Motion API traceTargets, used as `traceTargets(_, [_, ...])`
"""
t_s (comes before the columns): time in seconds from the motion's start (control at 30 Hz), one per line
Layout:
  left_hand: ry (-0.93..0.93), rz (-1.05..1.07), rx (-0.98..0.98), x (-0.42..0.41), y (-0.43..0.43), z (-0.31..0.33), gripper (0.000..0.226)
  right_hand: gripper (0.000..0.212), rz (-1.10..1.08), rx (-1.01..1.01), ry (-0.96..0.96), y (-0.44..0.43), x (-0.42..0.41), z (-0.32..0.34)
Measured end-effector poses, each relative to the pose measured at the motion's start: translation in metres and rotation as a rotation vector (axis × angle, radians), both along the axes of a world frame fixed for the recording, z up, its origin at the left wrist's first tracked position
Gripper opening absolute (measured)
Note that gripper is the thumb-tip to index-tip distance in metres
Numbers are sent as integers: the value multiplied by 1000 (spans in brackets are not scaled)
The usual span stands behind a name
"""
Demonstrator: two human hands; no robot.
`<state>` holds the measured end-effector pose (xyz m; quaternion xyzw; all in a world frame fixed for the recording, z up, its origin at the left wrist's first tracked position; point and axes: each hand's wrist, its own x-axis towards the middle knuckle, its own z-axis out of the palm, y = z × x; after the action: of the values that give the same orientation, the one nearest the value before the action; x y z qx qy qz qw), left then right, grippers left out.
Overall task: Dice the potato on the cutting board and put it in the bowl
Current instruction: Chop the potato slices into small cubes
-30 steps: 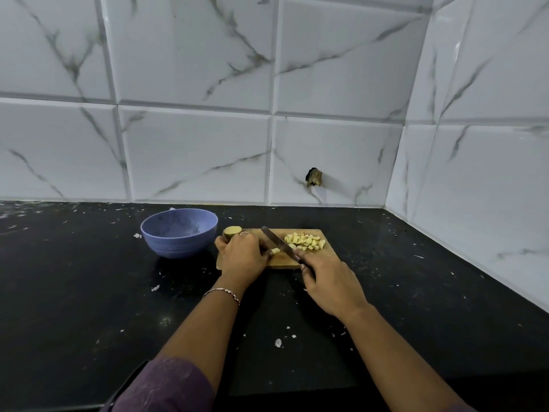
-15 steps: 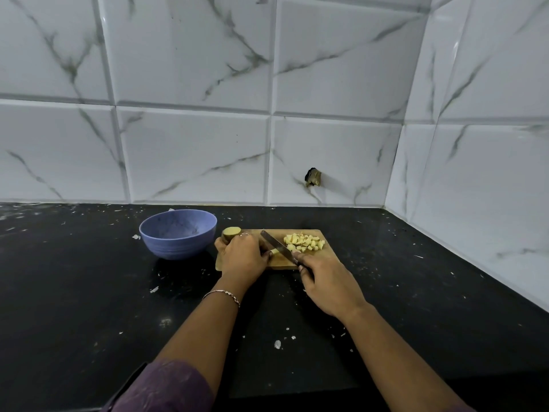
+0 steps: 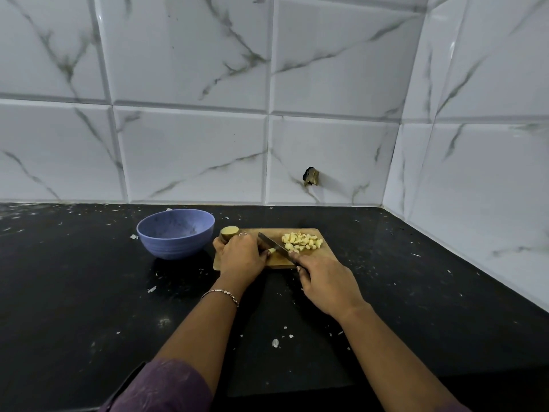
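Pale potato strip on rectangular wooden cutting board, pinched under curled left hand. Dark-bladed knife clenched in right hand, edge at strip. Diced yellow cubes heaped on board's right; brown-skinned potato half at left corner. Round blue bowl just left.

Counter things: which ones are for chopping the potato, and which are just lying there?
For the job: cutting board, knife gripped by the right hand, potato strip held by the left hand, potato half, diced pile, blue bowl.
Just lying about: white scraps on the black counter, dark stub on the wall tile.
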<state>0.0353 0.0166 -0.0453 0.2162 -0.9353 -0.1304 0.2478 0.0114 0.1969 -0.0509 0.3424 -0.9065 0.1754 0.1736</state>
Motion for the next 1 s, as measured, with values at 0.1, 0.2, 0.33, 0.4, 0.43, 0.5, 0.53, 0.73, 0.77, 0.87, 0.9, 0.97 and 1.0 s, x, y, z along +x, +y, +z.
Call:
traceTargets(0.1, [14,-11,-4,1,1,1,17,42,-28,-15,-2,1,-3,0])
traceTargets(0.2, [4,-20,2,1,1,2,18,41,-15,-84,-38,1,-2,0])
traceTargets(0.33, [2,-2,-26,-2,1,0,15,41,16,-104,-48,-1,2,2])
traceTargets(0.4, [-4,3,-23,-3,0,-1,15,40,26,-107,-46,-1,3,2])
traceTargets(0.43, [-8,3,-22,-4,0,-2,15,40,29,-105,-48,-1,3,2])
traceTargets(0.5, [-11,1,-23,-6,-1,-3,15,40,31,-99,-54,-1,3,2])
traceTargets(0.53, [-13,2,-18,-6,-1,-4,15,40,31,-99,-59,-1,3,2])
traceTargets(0.73, [-16,7,-9,-6,0,-4,15,40,50,-113,-115,-2,3,2])
traceTargets(0.77, [-15,5,-7,-7,-1,-5,15,40,51,-114,-122,-2,2,2])
traceTargets(0.87, [-7,4,-1,-9,-2,-6,16,40,53,-110,-121,-2,1,2])
traceTargets(0.9, [-8,6,-4,-10,-2,-7,16,40,51,-104,-116,-2,1,2])
traceTargets(0.97, [-10,11,-11,-11,-3,-8,16,40,46,-86,-104,-3,0,1])
traceTargets(1.0, [-6,13,-14,-12,-3,-8,16,40,41,-75,-97,-3,0,0])
